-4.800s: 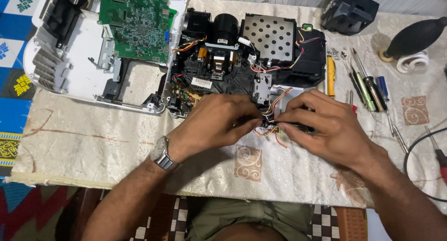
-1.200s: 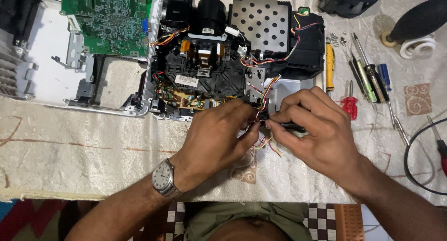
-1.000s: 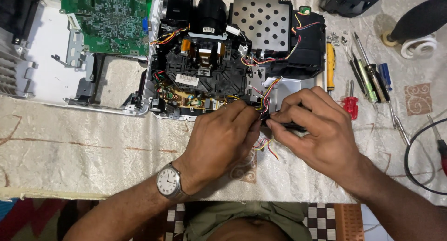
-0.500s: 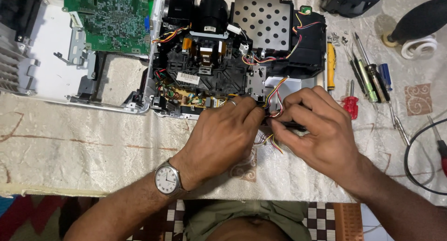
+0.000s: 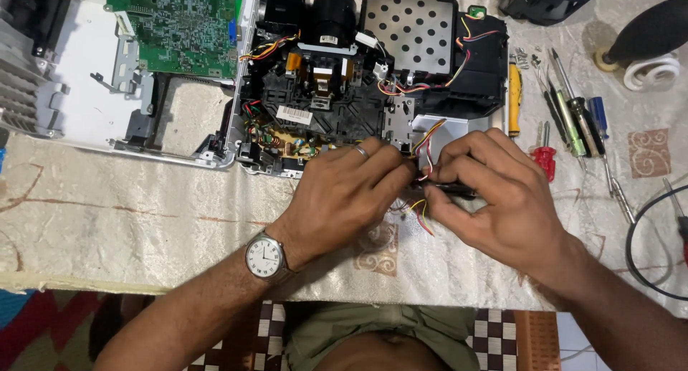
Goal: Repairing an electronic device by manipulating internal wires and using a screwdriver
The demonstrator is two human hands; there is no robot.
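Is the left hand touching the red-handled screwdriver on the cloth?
Apart. The head view shows the left hand left of the right hand, which lies between it and the red-handled screwdriver.

Green circuit board (image 5: 183,23), white casing (image 5: 79,106), screwdrivers (image 5: 573,120), coiled lamp (image 5: 651,71), patterned tablecloth (image 5: 129,220)

Home repair bench: cloth-covered table (image 5: 107,220), screwdrivers (image 5: 573,120), opened device (image 5: 358,77).

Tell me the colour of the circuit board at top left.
Green circuit board, seen in the head view.
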